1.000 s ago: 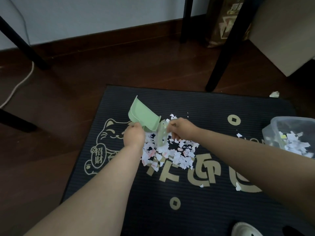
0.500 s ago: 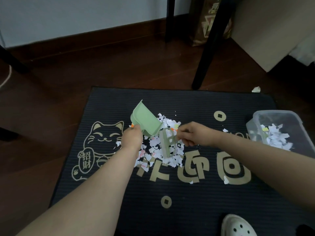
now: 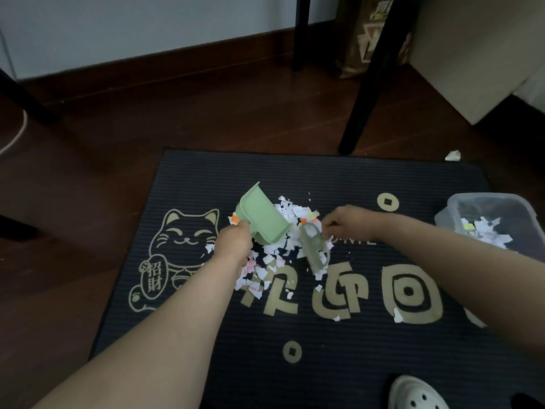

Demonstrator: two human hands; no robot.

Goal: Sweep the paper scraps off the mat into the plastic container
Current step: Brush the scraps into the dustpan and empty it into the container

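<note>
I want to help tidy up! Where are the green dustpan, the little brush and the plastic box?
green dustpan (image 3: 261,215), head view, on its broad flat side.
little brush (image 3: 314,250), head view, on its blurred body.
plastic box (image 3: 488,197), head view, on its far rim.

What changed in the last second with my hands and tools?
The right hand pulled the small pale green brush rightward, away from the light green plastic dustpan. The left hand kept its grip on the tilted dustpan; the clear plastic container stayed put.

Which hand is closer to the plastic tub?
Right. The right hand, holding the brush, lies left of the tub; the left hand, holding the dustpan, is farther left.
</note>
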